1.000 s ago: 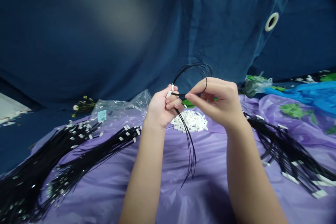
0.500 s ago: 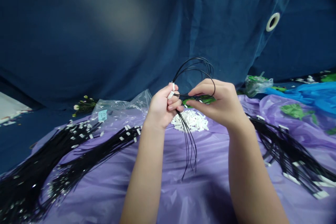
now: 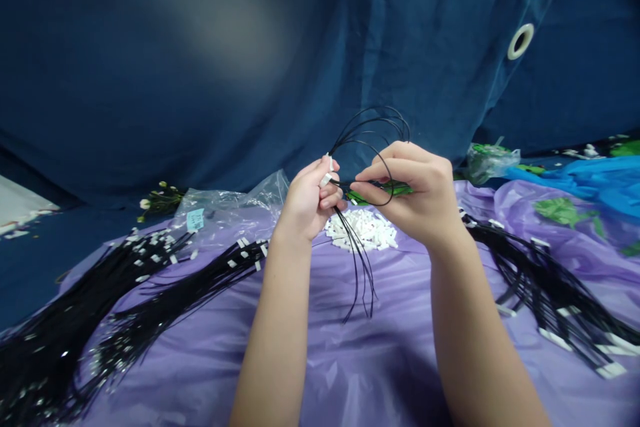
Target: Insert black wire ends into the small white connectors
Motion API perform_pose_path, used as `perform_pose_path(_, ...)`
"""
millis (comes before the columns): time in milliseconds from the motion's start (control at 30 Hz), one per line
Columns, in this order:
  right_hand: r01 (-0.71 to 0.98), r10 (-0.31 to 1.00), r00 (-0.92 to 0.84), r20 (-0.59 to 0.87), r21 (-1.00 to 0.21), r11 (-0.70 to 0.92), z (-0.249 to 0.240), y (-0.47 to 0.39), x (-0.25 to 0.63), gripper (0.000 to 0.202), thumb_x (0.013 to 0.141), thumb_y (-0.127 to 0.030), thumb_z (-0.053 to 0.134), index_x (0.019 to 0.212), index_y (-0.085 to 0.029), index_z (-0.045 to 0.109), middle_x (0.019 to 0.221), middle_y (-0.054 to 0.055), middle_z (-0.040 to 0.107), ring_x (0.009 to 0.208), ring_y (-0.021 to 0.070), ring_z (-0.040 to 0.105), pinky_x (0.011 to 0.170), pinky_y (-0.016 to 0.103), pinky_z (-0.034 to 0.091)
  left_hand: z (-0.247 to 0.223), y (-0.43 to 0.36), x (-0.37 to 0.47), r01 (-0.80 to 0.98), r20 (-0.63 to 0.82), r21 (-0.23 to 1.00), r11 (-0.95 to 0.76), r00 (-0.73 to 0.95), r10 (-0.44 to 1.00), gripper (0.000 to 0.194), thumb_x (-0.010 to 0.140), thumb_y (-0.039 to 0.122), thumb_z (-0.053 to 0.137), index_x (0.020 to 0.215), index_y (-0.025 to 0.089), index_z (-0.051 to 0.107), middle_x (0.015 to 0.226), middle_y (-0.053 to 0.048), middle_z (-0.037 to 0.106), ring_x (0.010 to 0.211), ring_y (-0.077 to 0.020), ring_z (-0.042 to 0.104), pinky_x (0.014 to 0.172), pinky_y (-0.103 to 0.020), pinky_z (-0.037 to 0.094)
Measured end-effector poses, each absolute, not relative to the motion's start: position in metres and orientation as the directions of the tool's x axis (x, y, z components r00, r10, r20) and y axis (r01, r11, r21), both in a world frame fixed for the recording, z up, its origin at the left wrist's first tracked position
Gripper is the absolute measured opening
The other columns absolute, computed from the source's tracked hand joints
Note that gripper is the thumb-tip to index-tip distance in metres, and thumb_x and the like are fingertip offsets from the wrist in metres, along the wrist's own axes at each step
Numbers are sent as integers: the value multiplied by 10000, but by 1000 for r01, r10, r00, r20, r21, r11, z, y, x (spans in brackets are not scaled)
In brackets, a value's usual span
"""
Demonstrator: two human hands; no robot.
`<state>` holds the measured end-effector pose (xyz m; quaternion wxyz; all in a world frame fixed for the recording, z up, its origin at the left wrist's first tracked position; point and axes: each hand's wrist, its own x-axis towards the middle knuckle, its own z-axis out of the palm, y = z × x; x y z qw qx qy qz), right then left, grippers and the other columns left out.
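Note:
My left hand [image 3: 315, 197] is closed around a bundle of thin black wires [image 3: 357, 253], whose loose ends hang down below the fist. Two small white plug housings [image 3: 326, 179] stick out at its thumb and fingers. From there several wires arc up and over to the right in a loop [image 3: 373, 110]. My right hand [image 3: 413, 190] is just right of the left one, its thumb and forefinger pinched on a black wire. One wire curves down across its fingers. Beneath the hands lies a pile of small white plug housings [image 3: 361, 230].
Bundles of black wires with white ends lie at the left [image 3: 165, 307] and right [image 3: 545, 273] on a purple plastic sheet [image 3: 370, 360]. Behind are a clear plastic bag [image 3: 230, 203], a blue bag [image 3: 600, 177] and a dark blue curtain [image 3: 200, 80].
My right hand has moved slightly left, closer to the left hand, and its fingertips have come together. The wire loop has shifted, with one wire now curving lower over the right fingers.

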<state>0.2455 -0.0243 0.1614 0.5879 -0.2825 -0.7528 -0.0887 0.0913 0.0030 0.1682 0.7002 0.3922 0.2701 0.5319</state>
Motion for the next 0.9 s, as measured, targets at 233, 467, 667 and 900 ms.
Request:
perform_pose_path(233,649,91,-204,975,66,758,160,-20,248,51,757,-224,723,725,-242,689,811,39,648,807,212,562,758,396,448,174,0,87,-660,64,734,162,305,950,232,965,288,467,782,155,515,428,118,238,296,-2,254,402,-129,342)
perform_pose_path(467,841,86,-173,981,101,532,150,-15,250,133,795,-335,695,689,-256,684,1125,45,630,1063,328,518,919,525,371,179,-1,82,-759,43,607,237,329,943,318,1011,267,332,777,151,514,413,105,252,301,-10,247,392,-118,328)
perform_pose_path(667,879,95,56,994,-94,467,142,-10,246,93,804,-325,687,747,-261,722,1238,62,576,1187,394,448,961,588,307,179,1,78,-759,56,542,360,460,886,318,1012,253,330,777,147,516,407,92,293,305,-4,271,389,-92,314)
perform_pose_path(900,606,282,311,907,-418,676,145,1,243,133,844,-291,647,763,-225,729,922,62,702,923,250,628,842,439,466,176,-1,78,-694,58,583,421,553,831,226,985,216,406,784,167,496,421,96,293,298,2,286,378,-83,274)
